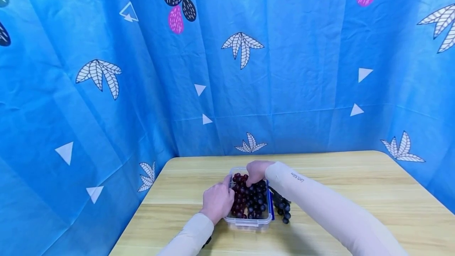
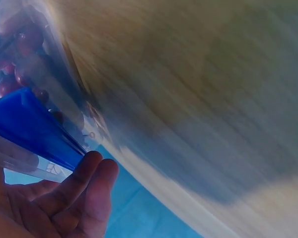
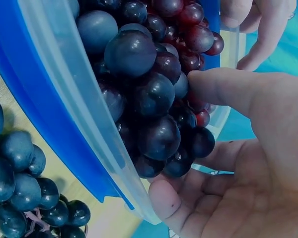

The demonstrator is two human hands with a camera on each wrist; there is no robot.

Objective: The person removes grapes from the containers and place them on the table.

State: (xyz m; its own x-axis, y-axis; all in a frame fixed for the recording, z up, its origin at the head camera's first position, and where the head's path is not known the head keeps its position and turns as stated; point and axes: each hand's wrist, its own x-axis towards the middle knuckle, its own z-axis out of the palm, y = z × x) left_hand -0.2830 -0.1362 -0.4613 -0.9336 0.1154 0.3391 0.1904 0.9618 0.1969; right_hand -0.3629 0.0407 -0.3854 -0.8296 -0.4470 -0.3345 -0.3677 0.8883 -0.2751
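Observation:
A clear plastic container point(image 1: 249, 221) with blue side flaps stands on the table, holding red grapes point(image 1: 240, 196) and dark grapes point(image 1: 256, 200). My left hand point(image 1: 218, 200) holds its left wall; in the left wrist view, fingertips point(image 2: 107, 171) lie at the end of a blue flap point(image 2: 37, 131). Over the far part of the container, my right hand point(image 1: 257, 172) reaches in from the right. The right wrist view has its thumb against the dark bunch point(image 3: 156, 94) and its fingers curled beneath, gripping these grapes at the container's far end.
Another dark grape bunch point(image 1: 283, 208) lies on the wooden table point(image 1: 337, 192), just right of the container. A small black thing point(image 1: 207, 242) shows beside the left sleeve. Blue patterned curtains point(image 1: 302, 70) hang behind the table and at its left.

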